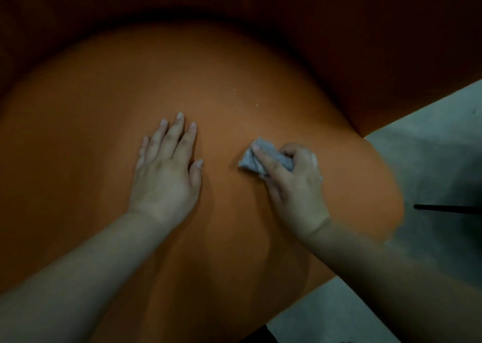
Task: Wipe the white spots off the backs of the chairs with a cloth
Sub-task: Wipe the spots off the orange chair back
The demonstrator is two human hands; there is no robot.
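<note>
While right hand (292, 181) half-hides cloth (257, 159)

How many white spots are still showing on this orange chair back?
2 that I can make out on the chair back: one near its top, another lower right, both above the cloth the right hand grips. Fainter ones may escape this dim view.

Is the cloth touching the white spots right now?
Apart. The head view shows bare orange chair back between the cloth in the right hand and the white spots.
</note>
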